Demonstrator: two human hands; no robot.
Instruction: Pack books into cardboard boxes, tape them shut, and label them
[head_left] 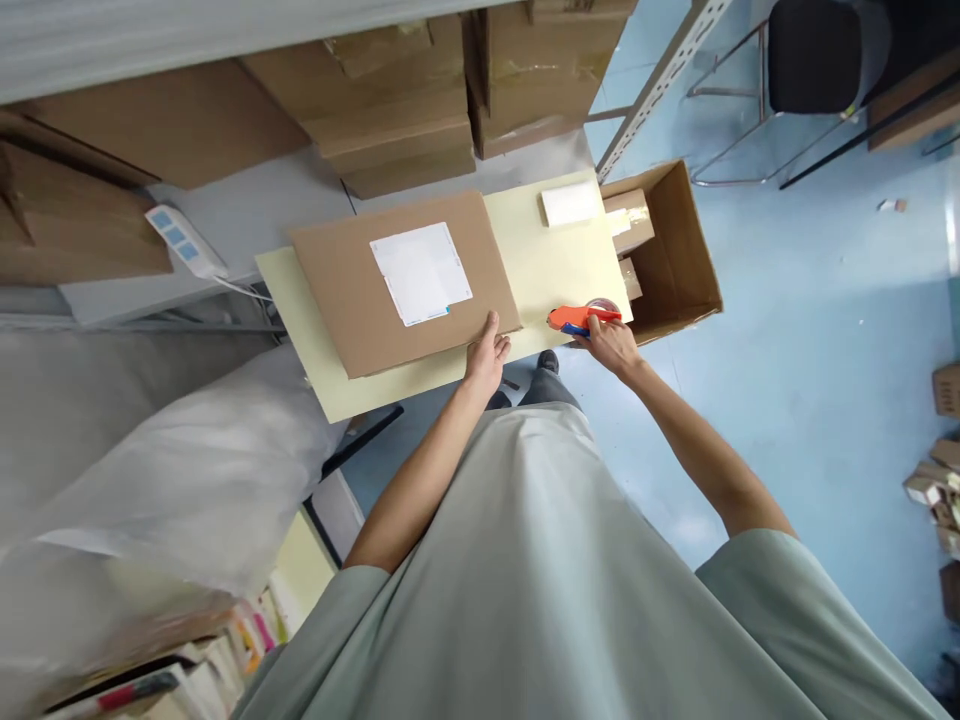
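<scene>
A flat cardboard box (337, 270) lies on the pale yellow tabletop, with a white label (421, 272) on its upper face. My left hand (486, 362) is at the box's near right corner, its thumb on the top edge and its fingers curled at the side. In my right hand (611, 345) is an orange and blue tape dispenser (574, 318), with a clear tape roll partly visible behind it. My fingers close around its handle above the table's right end. A white stack of labels or paper (571, 204) lies farther back on the tabletop (536, 250).
An open carton (679, 260) with small boxes inside stands off the table's right end. Large cartons (375, 90) line the shelf behind, near a white power strip (184, 240). Plastic wrapping (202, 470) bulges at left. A black chair (814, 60) stands at far right.
</scene>
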